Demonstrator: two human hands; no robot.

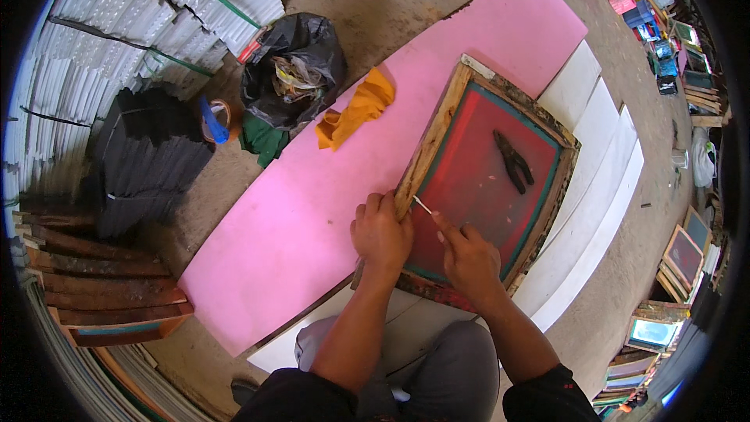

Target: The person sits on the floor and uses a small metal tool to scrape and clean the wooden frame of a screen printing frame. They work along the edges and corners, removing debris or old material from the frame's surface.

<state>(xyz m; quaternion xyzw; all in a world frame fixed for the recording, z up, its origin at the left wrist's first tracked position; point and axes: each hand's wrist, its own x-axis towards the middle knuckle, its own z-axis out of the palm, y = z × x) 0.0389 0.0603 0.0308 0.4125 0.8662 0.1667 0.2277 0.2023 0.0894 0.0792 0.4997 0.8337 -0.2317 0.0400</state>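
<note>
Holding thin tool (423, 205): right hand (470, 260) | left hand (383, 234): on frame (439, 126)

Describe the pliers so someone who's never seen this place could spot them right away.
Find the long pink sheet, then the wooden frame lying partly over it. On the frame's red mesh lie the pliers: dark, two-legged and untouched, unlike the thin, pale tool in the right hand.

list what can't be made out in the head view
Head: rear end of the thin pale rod, covered by the right hand.
Head: bottom of the black plastic bag, hidden under crumpled scraps.
Head: small coloured items at upper right, too small, blurred.
</note>
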